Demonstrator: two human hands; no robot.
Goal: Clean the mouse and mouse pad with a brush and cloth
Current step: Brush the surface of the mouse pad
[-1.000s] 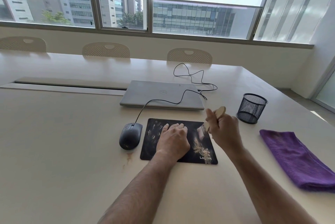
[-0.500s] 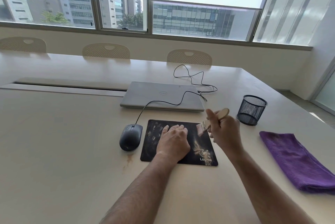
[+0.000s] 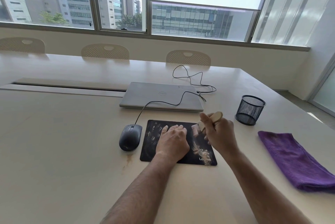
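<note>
The left hand (image 3: 173, 141) lay flat with straight fingers on the black pad (image 3: 178, 144), pressing it to the counter (image 3: 63, 142). The right hand (image 3: 220, 133) gripped a small wooden brush (image 3: 208, 121), its bristles over the pad's far right part. The mouse (image 3: 130, 137) sat just left of the pad, and the purple cloth (image 3: 297, 160) lay well to the right.

Left hand (image 3: 173, 141) presses the mouse pad (image 3: 203, 153) flat; right hand (image 3: 220, 134) grips a brush (image 3: 201, 124) over it.
</note>
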